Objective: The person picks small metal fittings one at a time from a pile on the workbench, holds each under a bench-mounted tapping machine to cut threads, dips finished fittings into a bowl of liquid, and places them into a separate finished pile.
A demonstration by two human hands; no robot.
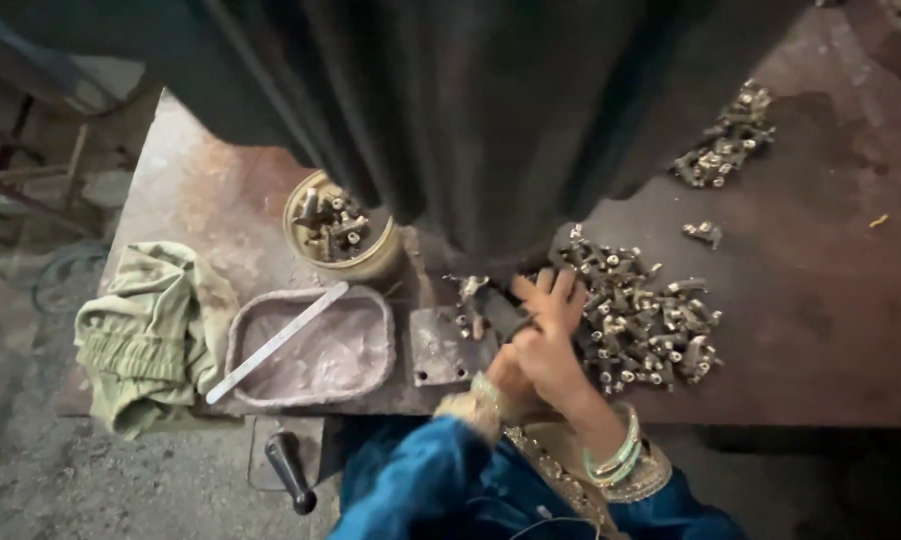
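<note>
On the left we see a green cloth beside a tray with a flat stick across it, and behind them a round tin full of small metal bits. In the middle our left hand sits under our right hand, and both are closed around a dark tool over a small plate. Just right of our hands lies a big pile of bits, with a smaller pile far off at the back.

A dark, oblong metal piece lies tilted on the table, just left of a heap of small brass fittings
</note>
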